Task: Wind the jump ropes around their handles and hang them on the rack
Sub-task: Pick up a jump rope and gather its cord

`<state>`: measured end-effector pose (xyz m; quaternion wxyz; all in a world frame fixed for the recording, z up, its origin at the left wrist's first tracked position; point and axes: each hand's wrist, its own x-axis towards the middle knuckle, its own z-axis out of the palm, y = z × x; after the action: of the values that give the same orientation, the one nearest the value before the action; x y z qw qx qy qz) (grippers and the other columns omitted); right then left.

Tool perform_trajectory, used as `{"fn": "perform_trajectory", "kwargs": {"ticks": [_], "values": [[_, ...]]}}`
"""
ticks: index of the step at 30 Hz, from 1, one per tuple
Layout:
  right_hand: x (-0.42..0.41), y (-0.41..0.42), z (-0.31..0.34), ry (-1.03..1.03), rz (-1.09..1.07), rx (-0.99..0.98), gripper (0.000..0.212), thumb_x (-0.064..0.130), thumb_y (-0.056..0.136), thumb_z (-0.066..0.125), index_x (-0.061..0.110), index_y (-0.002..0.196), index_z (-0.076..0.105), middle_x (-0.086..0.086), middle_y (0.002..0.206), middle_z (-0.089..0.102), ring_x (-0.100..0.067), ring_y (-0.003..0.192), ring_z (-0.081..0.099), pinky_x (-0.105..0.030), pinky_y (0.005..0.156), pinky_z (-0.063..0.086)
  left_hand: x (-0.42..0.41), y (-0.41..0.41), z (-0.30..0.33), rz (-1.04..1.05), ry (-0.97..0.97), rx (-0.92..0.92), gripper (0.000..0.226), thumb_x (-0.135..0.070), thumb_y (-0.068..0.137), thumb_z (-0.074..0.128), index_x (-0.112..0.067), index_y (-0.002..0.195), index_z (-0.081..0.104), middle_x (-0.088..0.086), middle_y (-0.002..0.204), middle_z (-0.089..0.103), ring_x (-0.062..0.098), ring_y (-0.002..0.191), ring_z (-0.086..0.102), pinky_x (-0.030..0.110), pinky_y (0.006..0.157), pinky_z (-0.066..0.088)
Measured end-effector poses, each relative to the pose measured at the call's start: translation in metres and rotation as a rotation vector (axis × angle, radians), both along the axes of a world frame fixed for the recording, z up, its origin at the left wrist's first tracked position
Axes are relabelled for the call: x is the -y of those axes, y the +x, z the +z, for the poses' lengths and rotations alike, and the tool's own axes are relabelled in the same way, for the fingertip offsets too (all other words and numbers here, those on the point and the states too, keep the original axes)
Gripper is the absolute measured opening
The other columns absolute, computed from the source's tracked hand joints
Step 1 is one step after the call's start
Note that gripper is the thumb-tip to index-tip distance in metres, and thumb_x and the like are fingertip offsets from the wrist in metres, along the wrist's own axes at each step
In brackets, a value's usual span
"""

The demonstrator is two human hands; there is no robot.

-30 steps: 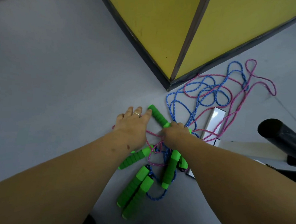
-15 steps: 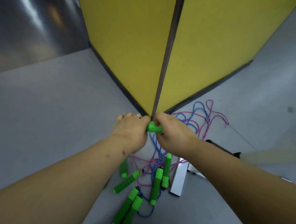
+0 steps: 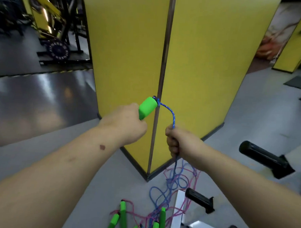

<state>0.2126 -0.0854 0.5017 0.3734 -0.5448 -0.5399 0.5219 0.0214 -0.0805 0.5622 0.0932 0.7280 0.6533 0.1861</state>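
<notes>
My left hand (image 3: 126, 123) grips a green foam handle (image 3: 147, 107), raised in front of the yellow pillar. A blue rope (image 3: 170, 113) arcs from the handle's top down into my right hand (image 3: 178, 141), which is closed around it. Below that hand the blue rope drops to a tangle of blue and pink ropes (image 3: 176, 183) on the floor. Several more green handles (image 3: 123, 215) lie on the floor near the bottom edge, mixed with the ropes.
A yellow pillar (image 3: 201, 64) with a metal corner strip stands straight ahead. A white rack frame (image 3: 178, 213) with black pegs (image 3: 198, 199) sits at lower right, and a larger black peg (image 3: 261, 154) juts out further right. Gym machines (image 3: 51, 28) stand at the back left.
I have lifted the green handle off the floor to chest height. My right hand slid off the handle onto the blue rope. The view has tilted up from the floor.
</notes>
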Motion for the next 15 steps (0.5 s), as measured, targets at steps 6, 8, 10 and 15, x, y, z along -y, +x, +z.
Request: {"fn": "perform_trajectory", "kwargs": {"ticks": [6,8,10,15], "values": [[0.023,-0.032,0.118,0.15,-0.096,-0.386,0.016,0.015,0.094,0.04,0.019,0.079,0.044,0.0,0.062,0.037,-0.014,0.051,0.027,-0.027,0.046,0.022,0.044,0.033,0.011,-0.172,-0.402,1.071,0.037,-0.014,0.082,0.065,-0.007,0.116,0.053,0.017,0.087,0.063,0.018,0.051,0.06,0.033,0.051,0.051],[0.034,-0.034,0.143,0.174,-0.104,-0.471,0.016,0.012,0.096,0.04,0.016,0.082,0.047,-0.001,0.064,0.041,-0.014,0.053,0.031,-0.027,0.049,0.025,0.055,0.04,0.018,-0.241,-0.428,1.239,0.041,-0.006,0.084,0.072,-0.005,0.118,0.05,0.011,0.076,0.059,0.016,0.05,0.056,0.028,0.049,0.048],[0.043,-0.03,0.16,0.213,-0.128,-0.488,0.016,0.009,0.099,0.04,0.012,0.088,0.052,-0.003,0.068,0.045,-0.015,0.057,0.038,-0.028,0.054,0.032,0.062,0.042,0.027,-0.259,-0.382,1.218,0.031,-0.008,0.09,0.071,-0.008,0.113,0.05,0.007,0.074,0.064,0.015,0.051,0.053,0.029,0.05,0.048],[0.068,-0.014,0.147,0.081,-0.019,-0.318,0.019,0.028,0.1,0.046,0.015,0.104,0.06,-0.007,0.092,0.061,-0.022,0.086,0.055,-0.036,0.082,0.043,0.067,0.033,0.063,-0.145,-0.235,1.245,0.014,-0.011,0.095,0.065,-0.009,0.104,0.055,0.005,0.069,0.062,0.013,0.047,0.053,0.028,0.049,0.048]]}}
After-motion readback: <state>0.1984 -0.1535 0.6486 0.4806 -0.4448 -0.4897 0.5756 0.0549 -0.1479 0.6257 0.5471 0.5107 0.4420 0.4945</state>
